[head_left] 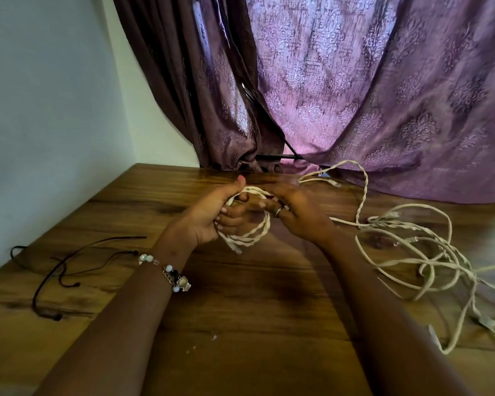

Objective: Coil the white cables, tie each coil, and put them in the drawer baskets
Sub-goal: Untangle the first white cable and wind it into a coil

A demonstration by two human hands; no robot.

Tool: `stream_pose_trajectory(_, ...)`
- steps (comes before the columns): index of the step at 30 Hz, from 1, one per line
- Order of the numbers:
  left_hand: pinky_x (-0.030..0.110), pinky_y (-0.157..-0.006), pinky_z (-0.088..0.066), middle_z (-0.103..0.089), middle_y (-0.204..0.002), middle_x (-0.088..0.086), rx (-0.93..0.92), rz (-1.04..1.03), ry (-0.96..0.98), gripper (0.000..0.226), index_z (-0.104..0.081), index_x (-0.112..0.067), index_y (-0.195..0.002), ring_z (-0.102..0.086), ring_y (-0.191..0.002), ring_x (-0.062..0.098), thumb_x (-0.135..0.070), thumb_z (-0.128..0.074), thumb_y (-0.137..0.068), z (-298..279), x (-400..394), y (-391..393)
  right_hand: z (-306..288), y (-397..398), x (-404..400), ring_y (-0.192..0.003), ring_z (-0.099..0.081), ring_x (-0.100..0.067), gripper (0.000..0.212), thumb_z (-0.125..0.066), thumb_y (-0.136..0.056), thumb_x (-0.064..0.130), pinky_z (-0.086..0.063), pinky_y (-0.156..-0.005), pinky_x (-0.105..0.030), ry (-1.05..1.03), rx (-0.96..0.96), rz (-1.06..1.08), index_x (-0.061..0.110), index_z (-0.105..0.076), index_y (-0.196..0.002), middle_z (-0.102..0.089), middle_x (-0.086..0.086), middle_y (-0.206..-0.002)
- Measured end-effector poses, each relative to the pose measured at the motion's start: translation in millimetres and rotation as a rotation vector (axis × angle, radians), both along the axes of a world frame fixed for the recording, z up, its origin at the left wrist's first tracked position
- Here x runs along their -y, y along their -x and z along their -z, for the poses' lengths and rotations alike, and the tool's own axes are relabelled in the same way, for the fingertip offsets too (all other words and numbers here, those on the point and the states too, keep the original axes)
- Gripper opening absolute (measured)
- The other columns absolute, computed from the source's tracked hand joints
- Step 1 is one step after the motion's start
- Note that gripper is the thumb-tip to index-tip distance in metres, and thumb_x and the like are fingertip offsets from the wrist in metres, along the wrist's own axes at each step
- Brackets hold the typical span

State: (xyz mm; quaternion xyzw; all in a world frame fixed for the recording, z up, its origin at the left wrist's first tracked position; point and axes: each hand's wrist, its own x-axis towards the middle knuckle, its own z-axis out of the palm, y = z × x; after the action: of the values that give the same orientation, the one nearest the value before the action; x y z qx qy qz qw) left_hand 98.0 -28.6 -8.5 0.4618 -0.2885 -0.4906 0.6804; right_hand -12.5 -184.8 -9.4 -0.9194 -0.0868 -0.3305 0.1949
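Left hand (209, 215) clamps the white coil (249, 235), right hand (295, 212) fingers curl on its loops; cable looks light, limp, springy, so pinch across all turns.

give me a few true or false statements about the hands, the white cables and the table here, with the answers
1. The left hand grips a coil of white cable. True.
2. The loose white cables lie on the left side of the table. False: they lie on the right side of the wooden table.
3. Dark cords lie on the table to the left of the arms. True.
4. The right hand rests flat on the table away from the coil. False: it is raised at the coil, with the cable passing by its fingers.
5. A bracelet sits on the right wrist. False: it is on the left wrist.
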Motion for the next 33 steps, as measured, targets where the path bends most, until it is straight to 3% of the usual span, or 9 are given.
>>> stream_pose_trajectory(3, 0.007, -0.034, -0.01, -0.023, -0.032, -0.009, -0.109, -0.088, 0.033, 0.042, -0.039, -0.018, -0.065, -0.018, -0.022, 0.001, -0.048, -0.036, -0.095, -6.6, -6.0, -9.1, 0.1, 6.0, 10.0, -0.065, -0.059, 0.003, 0.011, -0.061, -0.088, 0.008, -0.041, -0.061, -0.011, -0.007, -0.023, 0.062, 0.003, -0.067, -0.097, -0.061, 0.012, -0.069)
stream_pose_trajectory(7, 0.009, -0.031, -0.011, -0.023, -0.033, -0.008, -0.2, -0.253, 0.072, 0.046, -0.038, -0.019, -0.062, -0.017, -0.022, 0.003, -0.047, -0.034, -0.098, -8.8, -13.4, -22.5, 4.2, 4.9, 19.7, -0.085, -0.064, -0.034, 0.027, -0.051, -0.082, 0.005, -0.052, -0.069, -0.038, 0.282, -0.179, 0.4, 0.011, -0.065, -0.104, -0.069, -0.014, -0.091)
stream_pose_trajectory(11, 0.015, -0.032, -0.008, -0.024, -0.034, -0.008, -0.296, -0.341, 0.201, 0.046, -0.039, -0.019, -0.063, -0.017, -0.025, 0.004, -0.046, -0.03, -0.099, -6.6, -11.8, -26.8, -5.1, 9.2, -2.7, -0.108, -0.059, -0.034, 0.028, -0.047, -0.094, 0.012, -0.049, -0.079, -0.042, 0.636, -0.506, 0.599, 0.015, -0.053, -0.121, -0.06, -0.011, -0.118)
stream_pose_trajectory(15, 0.015, -0.035, -0.019, -0.032, -0.042, -0.005, -0.37, -0.384, 0.343, 0.043, -0.042, -0.017, -0.065, -0.024, -0.029, 0.006, -0.039, -0.026, -0.098, -0.6, -13.6, -38.6, -13.9, 16.3, -30.4, -0.121, -0.05, -0.032, 0.029, -0.043, -0.095, 0.016, -0.032, -0.101, -0.05, 0.686, -0.777, 0.533, 0.016, -0.054, -0.122, -0.053, -0.012, -0.131)
stream_pose_trajectory(21, 0.018, -0.043, -0.028, -0.046, -0.051, -0.002, -0.182, -0.496, 0.219, 0.023, -0.042, -0.018, -0.076, -0.031, -0.036, 0.008, -0.022, -0.036, -0.097, 3.4, -3.7, -25.9, -13.4, 9.1, -46.6, -0.113, -0.054, -0.026, 0.035, -0.052, -0.09, 0.012, -0.034, -0.092, -0.046, 0.757, -0.365, 0.256, 0.031, -0.061, -0.118, -0.06, -0.001, -0.114)
stream_pose_trajectory(24, 0.02, -0.043, -0.041, -0.058, -0.053, 0.001, -0.043, -0.425, 0.134, 0.026, -0.048, -0.015, -0.081, -0.048, -0.038, 0.011, -0.027, -0.036, -0.101, 2.7, 4.9, -10.2, -11.2, 3.6, -42.2, -0.086, -0.065, -0.031, 0.03, -0.047, -0.086, 0.021, -0.049, -0.071, -0.044, 0.589, -0.093, 0.143, 0.023, -0.069, -0.106, -0.068, -0.006, -0.093)
stream_pose_trajectory(27, 0.025, -0.045, -0.049, -0.063, -0.056, 0.004, 0.168, -0.338, 0.086, 0.03, -0.055, -0.009, -0.083, -0.058, -0.045, 0.016, -0.026, -0.037, -0.102, 3.0, 10.4, 3.6, -14.0, 6.7, -31.1, -0.077, -0.064, -0.029, 0.025, -0.056, -0.08, 0.021, -0.049, -0.061, -0.033, 0.357, 0.058, 0.138, 0.014, -0.069, -0.1, -0.067, -0.007, -0.087)
stream_pose_trajectory(30, 0.025, -0.047, -0.04, -0.054, -0.056, 0.007, 0.354, -0.191, 0.035, 0.037, -0.053, -0.01, -0.079, -0.047, -0.042, 0.018, -0.033, -0.036, -0.102, 6.7, 11.2, 9.6, -17.9, 9.7, -17.1, -0.074, -0.063, -0.023, 0.021, -0.073, -0.07, 0.021, -0.049, -0.063, -0.036, 0.057, 0.137, 0.185, 0.017, -0.065, -0.089, -0.067, 0.001, -0.085)
stream_pose_trajectory(33, 0.018, -0.041, -0.016, -0.038, -0.051, 0.002, 0.345, -0.012, 0.056, 0.04, -0.049, -0.007, -0.089, -0.026, -0.034, 0.008, -0.041, -0.032, -0.099, 8.3, 11.0, 9.9, -15.3, 8.6, -4.9, -0.067, -0.059, -0.019, 0.02, -0.075, -0.071, 0.031, -0.048, -0.058, -0.039, 0.026, 0.132, 0.255, 0.019, -0.061, -0.08, -0.064, 0.005, -0.077)
